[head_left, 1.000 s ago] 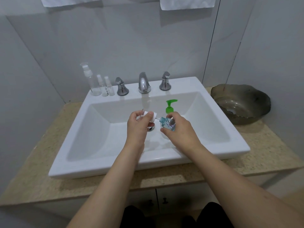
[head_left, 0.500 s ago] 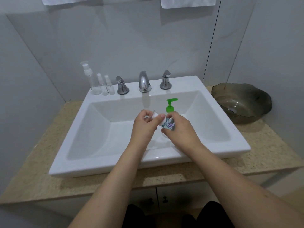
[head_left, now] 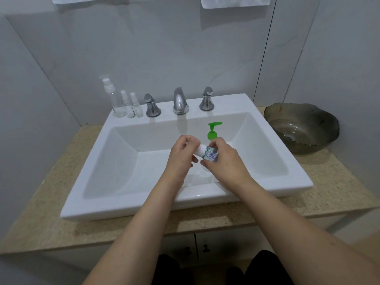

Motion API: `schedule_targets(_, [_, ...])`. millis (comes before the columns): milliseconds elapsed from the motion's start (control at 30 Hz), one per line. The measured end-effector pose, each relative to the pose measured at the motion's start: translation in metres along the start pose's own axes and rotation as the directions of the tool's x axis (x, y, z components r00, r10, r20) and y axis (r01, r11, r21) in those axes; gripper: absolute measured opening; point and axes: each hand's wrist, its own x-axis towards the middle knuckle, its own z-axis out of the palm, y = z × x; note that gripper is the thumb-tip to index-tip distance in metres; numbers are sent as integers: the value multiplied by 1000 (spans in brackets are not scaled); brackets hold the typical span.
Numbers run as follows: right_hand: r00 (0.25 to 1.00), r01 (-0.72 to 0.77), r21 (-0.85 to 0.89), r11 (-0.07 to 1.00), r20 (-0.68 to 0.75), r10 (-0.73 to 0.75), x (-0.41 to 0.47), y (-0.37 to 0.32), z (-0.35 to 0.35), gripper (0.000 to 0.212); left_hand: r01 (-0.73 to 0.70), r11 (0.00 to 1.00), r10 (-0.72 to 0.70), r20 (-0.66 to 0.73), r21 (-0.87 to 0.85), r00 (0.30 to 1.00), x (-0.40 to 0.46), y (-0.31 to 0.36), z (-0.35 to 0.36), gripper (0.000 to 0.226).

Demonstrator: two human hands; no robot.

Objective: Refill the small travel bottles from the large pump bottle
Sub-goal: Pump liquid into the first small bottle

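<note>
- Walls (head_left: 185, 48): pale grey panels, dark vertical seams at right.
- Towels (head_left: 234, 2): two white edges hanging at top.
- Countertop (head_left: 41, 212): beige speckled stone.
- Sink (head_left: 127, 210): white rectangular basin; chrome faucet (head_left: 180, 101) between two handles.
- Bowl (head_left: 302, 128): dark glass, right corner.
- Cabinet doors (head_left: 197, 247): white, dark knobs.

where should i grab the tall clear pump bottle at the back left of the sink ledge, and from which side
Grip the tall clear pump bottle around its wide lower body, not the narrow pump head. It stands upright on the sink ledge. Come from its left or front: the two small spray bottles stand close on its right, the wall is behind it, and clear plastic may be slippery, so wrap the fingers fully.
</note>
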Motion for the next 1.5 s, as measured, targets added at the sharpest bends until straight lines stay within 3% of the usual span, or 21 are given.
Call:
schedule_targets(100, [1000, 1, 11, 1000, 7, -2, 0, 0, -1, 32, -41, 997, 47, -77, 69, 996, 1, -4, 0, 19])
schedule_targets(167, [1000, 1, 19, 1000, 7, -1, 0, 1, -1, 31, -61, 997, 65, -88, 48, 994, 2, -6, -1, 12])
schedule_targets(367, [1000, 7, 25, 1000, 13, -8, -1, 1, -1, 32, -111, 994, 112, 4, -22, 994, 0, -5, -3, 25])
schedule_targets(500, [1000, 3, 24, 1000, 14, -4, -1, 0, -1, 31, -61, 998, 63, -63, 23, 996, 3, -7, -3, 9])
schedule_targets(600, [1000, 8, 3, 1000, 23, -8, -1, 1, -1, 31, -2, 993, 19, -146, 119, 989, 4, -10, -2, 37])
schedule_targets(833, [998, 67, -75, 995, 8, -66, 2, 4, 1, 34, 78, 916, -8, -178, 393, 984, 4, -8, -2, 64])
schedule_targets(933, [999, 37, -25, 999, 13, -37, 2, 4, 0, 31, 14, 959, 20, -114, 284, 993, 5, -8, -1, 54])
schedule_targets(1033, [999, 22, 19, 1000, 30, -23, 1, 4, 0, 30, -7, 996, 5, 18, 83, 1000, 3, -3, -2, 13])
schedule_targets(1133, [998, 26, 14, 1000, 53, -27, 0, 3, 0, 30, 47, 998, -48, 23, 33, 999, 2, 0, -1, 9])
schedule_targets(1267, [999, 26, 13, 1000, 44, -26, 0, 3, 1, 30, 82, 986, -77, -41, 146, 996, 3, -5, 1, 24])
schedule_targets(1367, [999, 19, 20, 1000, 43, -20, 1, 3, 1, 30, 80, 996, -80, -10, 49, 997, 4, -5, 0, 7])
schedule_targets(1467, [998, 27, 20, 999, 49, -28, 0, 2, 0, 31, 96, 995, -95, -47, 23, 994, 4, -1, 0, 11])
schedule_targets(1500, [998, 33, 13, 999, 49, -34, 0, 2, 0, 31, 108, 992, -104, -64, 58, 992, 5, -1, 1, 22])
